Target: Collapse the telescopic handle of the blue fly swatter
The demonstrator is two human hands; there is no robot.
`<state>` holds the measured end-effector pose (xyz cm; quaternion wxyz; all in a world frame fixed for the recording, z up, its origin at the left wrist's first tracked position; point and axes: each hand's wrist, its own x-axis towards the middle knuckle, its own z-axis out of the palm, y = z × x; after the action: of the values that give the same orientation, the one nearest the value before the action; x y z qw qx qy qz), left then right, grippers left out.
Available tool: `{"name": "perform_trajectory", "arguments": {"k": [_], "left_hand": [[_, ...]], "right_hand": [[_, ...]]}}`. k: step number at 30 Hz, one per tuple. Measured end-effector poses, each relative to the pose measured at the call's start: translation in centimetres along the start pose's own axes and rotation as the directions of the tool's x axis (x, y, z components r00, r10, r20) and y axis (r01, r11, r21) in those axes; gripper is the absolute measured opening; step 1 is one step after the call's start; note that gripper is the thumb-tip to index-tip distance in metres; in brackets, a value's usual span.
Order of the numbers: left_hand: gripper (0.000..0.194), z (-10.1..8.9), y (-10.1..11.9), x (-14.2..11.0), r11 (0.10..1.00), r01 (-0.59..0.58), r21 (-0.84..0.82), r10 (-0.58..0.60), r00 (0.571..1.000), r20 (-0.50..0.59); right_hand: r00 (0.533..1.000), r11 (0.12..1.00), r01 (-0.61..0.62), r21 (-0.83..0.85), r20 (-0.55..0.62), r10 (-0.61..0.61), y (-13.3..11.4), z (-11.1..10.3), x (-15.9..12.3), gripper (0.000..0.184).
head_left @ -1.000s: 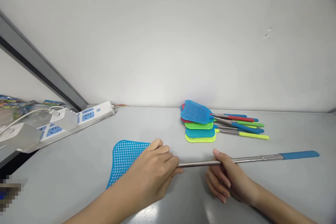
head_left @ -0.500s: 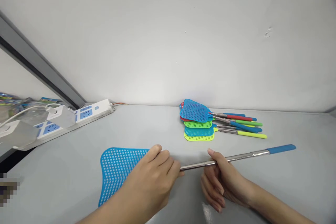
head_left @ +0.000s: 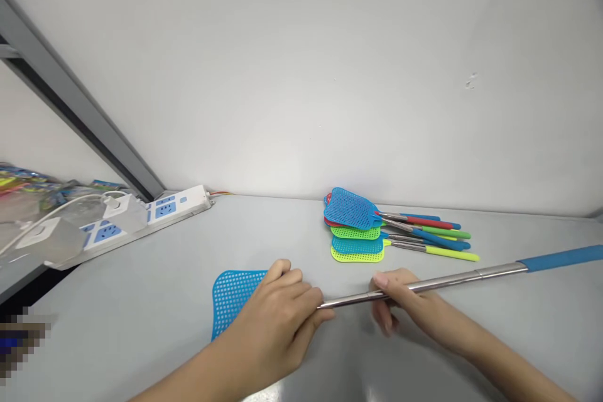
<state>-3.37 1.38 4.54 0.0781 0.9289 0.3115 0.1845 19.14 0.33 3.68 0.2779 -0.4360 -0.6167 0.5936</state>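
A blue fly swatter (head_left: 230, 295) with a perforated head and a silver telescopic rod lies across both hands, low over the table. My left hand (head_left: 277, 314) is closed around its neck, covering where the head meets the rod. Farther right, my right hand (head_left: 405, 301) holds the rod with the thumb on top and the fingers underneath, partly hidden. The swatter's blue grip (head_left: 563, 259) slants up to the right edge. Behind my hands rests a pile of fly swatters (head_left: 355, 208) in blue, red, green and yellow, their handles pointing right.
A white power strip (head_left: 183, 201) with plugged-in adapters (head_left: 125, 212) and a white cable runs along the left of the grey table (head_left: 141, 301). Behind stands a pale wall (head_left: 301, 75); a grey metal frame (head_left: 85, 100) and plastic-wrapped items (head_left: 47, 191) are at far left.
The held swatter's grip end has moved right toward the frame edge, and less of its head shows past my left hand. My right hand's fingers have drawn in under the rod. The view has shifted slightly.
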Motion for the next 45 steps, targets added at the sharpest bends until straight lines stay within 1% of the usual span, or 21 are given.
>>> {"name": "perform_trajectory", "arguments": {"k": [2,4,11,18,22,24,25,26,28,29,30,31,32,35,37,38,40,41,42,43,45], "left_hand": [[0.029,-0.7,-0.6,0.4,1.000,-0.005,-0.015,0.006,0.998,0.059],[0.030,-1.4,-1.3,0.8,1.000,-0.014,-0.017,0.015,0.996,0.085],[0.030,-2.9,-2.9,1.1,0.999,-0.019,0.030,0.017,0.997,0.082],[0.030,-3.0,-3.9,0.8,0.997,-0.005,0.071,0.000,0.998,0.062],[0.033,-3.0,-4.3,0.8,0.997,0.023,0.078,-0.029,0.997,0.072],[0.032,-3.0,-4.6,0.8,0.996,0.043,0.079,-0.049,0.996,0.079],[0.032,-3.0,-4.7,0.8,0.996,0.049,0.080,-0.055,0.995,0.086],[0.032,-3.0,-4.9,0.8,0.995,0.051,0.082,-0.059,0.994,0.092],[0.033,-3.0,-5.2,0.8,0.994,0.051,0.093,-0.061,0.993,0.104],[0.033,-3.0,-5.2,0.7,0.993,0.051,0.102,-0.062,0.992,0.107],[0.033,-2.9,-5.3,0.7,0.992,0.051,0.114,-0.064,0.992,0.110],[0.034,-2.9,-5.3,0.7,0.991,0.051,0.127,-0.065,0.992,0.112],[0.034,-2.9,-5.2,0.7,0.989,0.047,0.139,-0.063,0.991,0.116],[0.033,-2.7,-5.0,0.6,0.987,0.009,0.161,-0.031,0.990,0.138],[0.032,-2.5,-4.8,0.7,0.985,-0.026,0.173,-0.001,0.988,0.152],[0.032,-2.4,-4.6,0.7,0.983,-0.041,0.178,0.013,0.987,0.158],[0.032,-2.2,-4.4,0.7,0.981,-0.070,0.182,0.040,0.986,0.162],[0.032,-2.1,-4.2,0.7,0.980,-0.083,0.180,0.054,0.985,0.163],[0.033,-2.0,-4.0,0.7,0.980,-0.096,0.176,0.067,0.984,0.164],[0.033,-2.0,-3.8,0.7,0.979,-0.109,0.170,0.080,0.983,0.168],[0.032,-1.9,-3.4,0.7,0.979,-0.124,0.160,0.095,0.980,0.176]], "right_hand": [[0.998,0.996,0.034,-0.085,-0.056,-0.039,-0.4,-1.1,0.1,0.048],[0.991,0.993,0.068,-0.097,-0.105,-0.078,-0.3,-2.0,0.3,0.044],[0.971,0.978,0.203,0.058,-0.139,-0.193,0.1,-4.0,0.3,0.042],[0.957,0.970,0.197,0.146,-0.241,-0.158,-0.6,-6.5,-0.3,0.035],[0.911,0.948,0.226,0.223,-0.392,-0.125,-1.5,-8.2,-0.5,0.032],[0.839,0.925,0.272,0.266,-0.536,-0.093,-1.7,-9.5,-0.7,0.025],[0.781,0.907,0.314,0.282,-0.620,-0.077,-1.6,-10.3,-0.8,0.023],[0.713,0.889,0.358,0.285,-0.699,-0.063,-1.3,-11.2,-0.9,0.021],[0.519,0.867,0.445,0.225,-0.853,-0.045,-0.4,-13.1,-1.3,0.013],[0.473,0.882,0.417,0.219,-0.881,-0.005,0.1,-14.0,-1.5,0.009],[0.402,0.900,0.400,0.174,-0.916,-0.001,0.6,-14.8,-1.6,0.008],[0.351,0.916,0.383,0.119,-0.936,-0.026,1.0,-15.2,-1.7,0.009],[0.339,0.928,0.367,0.066,-0.938,-0.067,1.2,-15.4,-1.7,0.010],[0.432,0.962,0.244,-0.121,-0.875,-0.220,0.8,-14.0,-1.1,0.013],[0.517,0.972,0.181,-0.153,-0.826,-0.226,0.0,-12.0,-0.6,0.017],[0.604,0.978,0.134,-0.163,-0.768,-0.210,-0.4,-10.8,-0.4,0.020],[0.823,0.972,0.036,-0.231,-0.546,-0.160,-1.0,-8.6,-0.2,0.029],[0.886,0.966,0.019,-0.259,-0.444,-0.136,-1.2,-7.6,-0.1,0.031],[0.934,0.954,0.003,-0.298,-0.341,-0.109,-1.2,-6.7,-0.1,0.032],[0.964,0.937,-0.008,-0.350,-0.253,-0.086,-1.1,-5.9,-0.1,0.032],[0.993,0.916,-0.011,-0.401,-0.115,-0.038,-0.8,-4.8,0.0,0.030]]}}
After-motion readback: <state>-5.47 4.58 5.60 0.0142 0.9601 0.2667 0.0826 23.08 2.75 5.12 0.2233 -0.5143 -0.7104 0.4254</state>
